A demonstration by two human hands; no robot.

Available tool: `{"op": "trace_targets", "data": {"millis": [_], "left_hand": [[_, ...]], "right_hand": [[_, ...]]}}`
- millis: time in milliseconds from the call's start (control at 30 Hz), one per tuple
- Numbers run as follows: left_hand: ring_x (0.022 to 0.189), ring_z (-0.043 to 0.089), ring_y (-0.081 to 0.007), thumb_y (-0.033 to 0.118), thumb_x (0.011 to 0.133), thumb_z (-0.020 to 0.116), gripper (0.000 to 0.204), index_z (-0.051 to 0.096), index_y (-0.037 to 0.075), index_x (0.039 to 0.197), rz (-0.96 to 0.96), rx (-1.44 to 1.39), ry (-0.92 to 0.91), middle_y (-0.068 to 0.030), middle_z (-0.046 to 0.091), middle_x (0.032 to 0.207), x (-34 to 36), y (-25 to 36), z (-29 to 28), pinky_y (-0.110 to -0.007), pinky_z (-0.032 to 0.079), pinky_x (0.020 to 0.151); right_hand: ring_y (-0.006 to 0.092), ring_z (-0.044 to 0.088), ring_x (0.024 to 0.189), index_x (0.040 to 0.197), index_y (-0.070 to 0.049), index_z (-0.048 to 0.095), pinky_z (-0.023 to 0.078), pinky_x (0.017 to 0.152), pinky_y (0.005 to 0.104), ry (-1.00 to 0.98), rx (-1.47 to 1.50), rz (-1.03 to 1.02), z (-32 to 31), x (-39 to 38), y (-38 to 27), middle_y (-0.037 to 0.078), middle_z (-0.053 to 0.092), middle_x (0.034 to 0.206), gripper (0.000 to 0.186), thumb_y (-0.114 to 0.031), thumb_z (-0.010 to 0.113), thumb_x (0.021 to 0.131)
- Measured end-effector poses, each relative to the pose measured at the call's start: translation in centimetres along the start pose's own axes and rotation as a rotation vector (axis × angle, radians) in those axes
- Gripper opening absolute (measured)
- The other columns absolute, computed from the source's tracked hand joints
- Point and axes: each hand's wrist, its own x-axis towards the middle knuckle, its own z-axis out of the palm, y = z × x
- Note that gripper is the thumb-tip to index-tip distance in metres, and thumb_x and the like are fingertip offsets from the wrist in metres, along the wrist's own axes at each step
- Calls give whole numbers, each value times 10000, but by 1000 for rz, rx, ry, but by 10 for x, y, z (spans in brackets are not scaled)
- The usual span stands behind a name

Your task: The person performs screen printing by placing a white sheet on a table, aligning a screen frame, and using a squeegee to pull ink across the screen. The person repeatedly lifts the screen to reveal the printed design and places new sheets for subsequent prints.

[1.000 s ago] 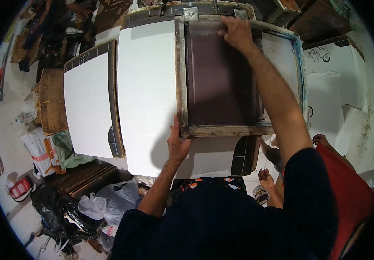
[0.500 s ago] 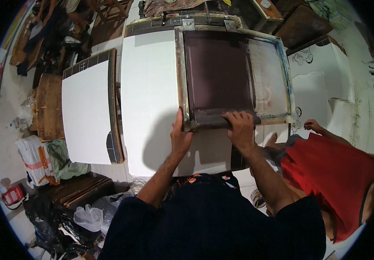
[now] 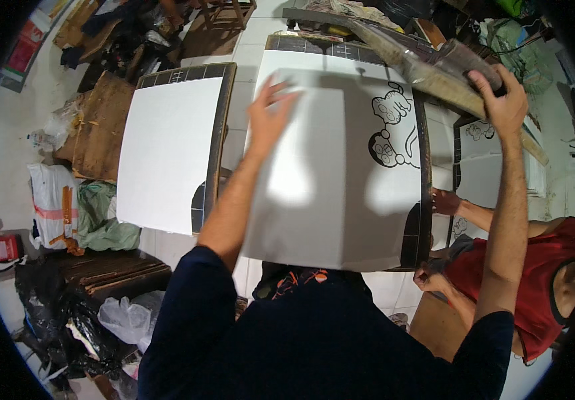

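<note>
My left hand (image 3: 271,113), blurred, is over a white sheet (image 3: 301,220) on the middle board (image 3: 417,227), fingers apart and holding nothing visible. A black line drawing of cartoon figures (image 3: 387,150) is on the sheet's right part. My right hand (image 3: 504,100) grips a dark squeegee (image 3: 467,60) against the wooden screen frame (image 3: 447,90), which is raised and tilted above the board's upper right; the screen's face is mostly hidden from view.
Another sheet-covered board (image 3: 164,153) stands left. A co-worker in red (image 3: 527,293) sits at lower right, one hand (image 3: 444,200) by my board, near more printed sheets (image 3: 477,173). Wooden planks (image 3: 104,127), sacks (image 3: 57,200) and plastic bags (image 3: 127,313) lie along the left.
The screen has swung up off the middle board, uncovering the drawing. My right hand has risen to the upper right with the squeegee; my left hand has left the frame and moved up.
</note>
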Motion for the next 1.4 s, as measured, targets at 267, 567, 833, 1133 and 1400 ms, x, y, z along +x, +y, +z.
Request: {"op": "trace_targets", "data": {"millis": [267, 567, 833, 1133, 1400], "left_hand": [[1473, 360, -420, 456, 760, 886, 1077, 278, 295, 1634, -941, 1102, -456, -233, 312, 1633, -268, -215, -225, -563, 400, 1149], [1563, 172, -457, 282, 765, 869, 1188, 106, 344, 1675, -654, 1161, -500, -243, 155, 1700, -294, -192, -250, -670, 278, 1193], [1484, 320, -524, 29, 750, 736, 1124, 150, 278, 1676, -404, 1016, -723, -292, 291, 1631, -192, -129, -191, -633, 494, 1045], [1336, 442, -647, 309, 803, 751, 921, 337, 228, 1621, -109, 953, -837, -380, 341, 1562, -131, 35, 37, -594, 589, 864], [1452, 405, -435, 284, 880, 743, 666, 526, 117, 1487, -6, 450, -621, -254, 475, 1518, -267, 1, 36, -616, 328, 1170]], "right_hand": [[339, 627, 1260, 1415, 30, 607, 451, 1097, 413, -174, 95, 171, -16, 96, 59, 256, 649, 1354, 1005, -750, 740, 794], [311, 547, 1366, 1483, -4, 548, 387, 1182, 424, -140, -6, 42, -18, 150, 73, 240, 562, 1474, 1012, -781, 640, 840], [282, 653, 1199, 1391, 26, 631, 450, 1082, 374, -101, 53, 28, -19, 129, 52, 198, 699, 1289, 1001, -800, 652, 826], [352, 612, 1296, 1406, 10, 618, 440, 1128, 435, -62, -107, 43, -12, 114, 49, 247, 643, 1377, 1067, -853, 641, 780], [341, 613, 1295, 1418, 32, 600, 444, 1119, 439, -142, -120, 75, -19, 113, 25, 246, 627, 1404, 1061, -825, 654, 795]]}}
